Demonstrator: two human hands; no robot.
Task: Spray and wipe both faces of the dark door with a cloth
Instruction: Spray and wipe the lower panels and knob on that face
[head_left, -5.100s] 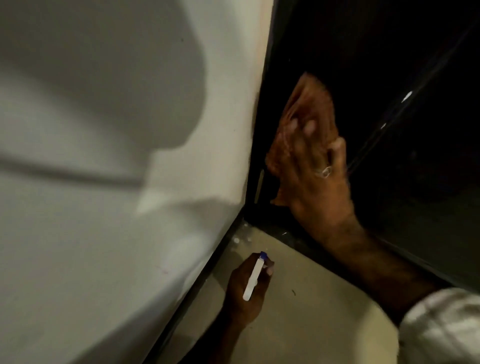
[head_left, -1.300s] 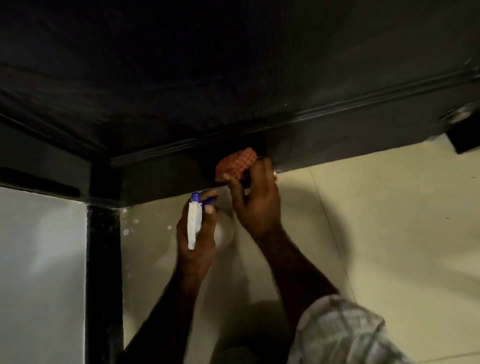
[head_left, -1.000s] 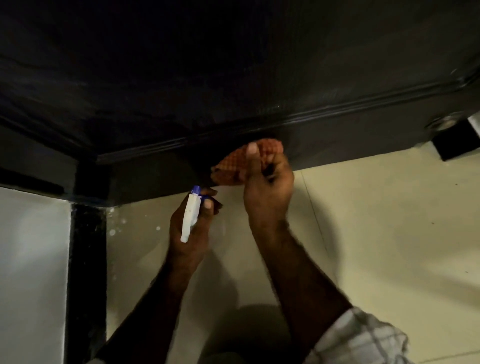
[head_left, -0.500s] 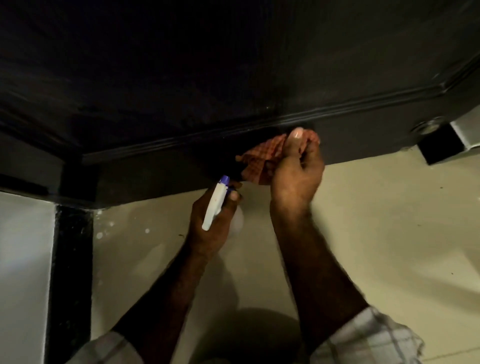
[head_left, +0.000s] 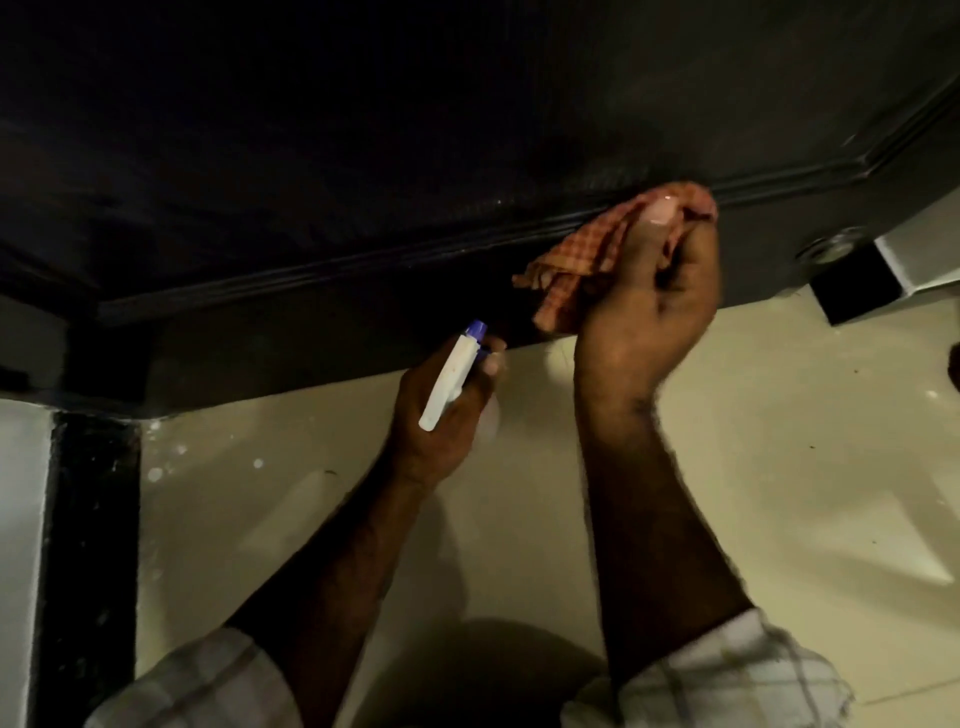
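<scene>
The cloth (head_left: 587, 254) is bunched in the right hand (head_left: 649, 306), pinched between curled fingers (head_left: 696, 270) and thumb, and pressed against the moulding low on the door (head_left: 415, 156). The spray bottle (head_left: 452, 379) is gripped by the left hand (head_left: 441, 415), fingers wrapped round it, just below the door, above the floor (head_left: 779, 441).

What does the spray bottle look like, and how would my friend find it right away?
Start at the big dark door across the top, then drop to its bottom edge above the pale floor. There the left hand grips the spray bottle. It is the only white thing with a blue tip; the right hand beside it holds an orange checked cloth.
</scene>
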